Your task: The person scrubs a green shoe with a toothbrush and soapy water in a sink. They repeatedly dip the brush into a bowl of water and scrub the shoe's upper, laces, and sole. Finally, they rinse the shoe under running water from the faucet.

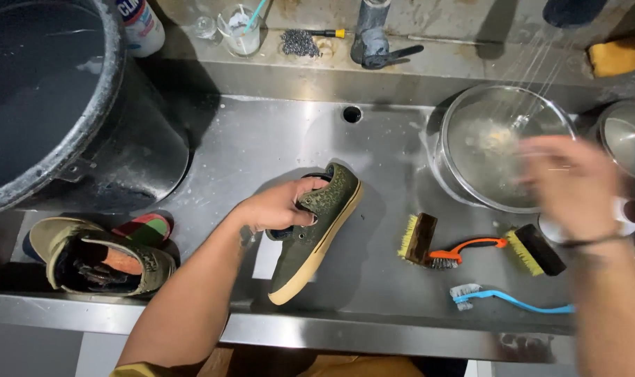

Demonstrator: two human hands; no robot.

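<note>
Partly hidden olive shoe (316,234) in left hand (279,208), right hand (576,185) motion-blurred

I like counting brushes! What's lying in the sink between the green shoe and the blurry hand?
In the head view, a dark yellow-bristled brush and an orange-handled brush lie between the green shoe and right hand.

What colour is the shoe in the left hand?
Dark olive green shoe with a tan sole, seen in the head view.

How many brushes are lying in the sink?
4: a dark brush with yellow bristles, an orange-handled brush beside it, another yellow-bristled brush right of that, and a blue toothbrush in front. The right hand may hide more.
</note>
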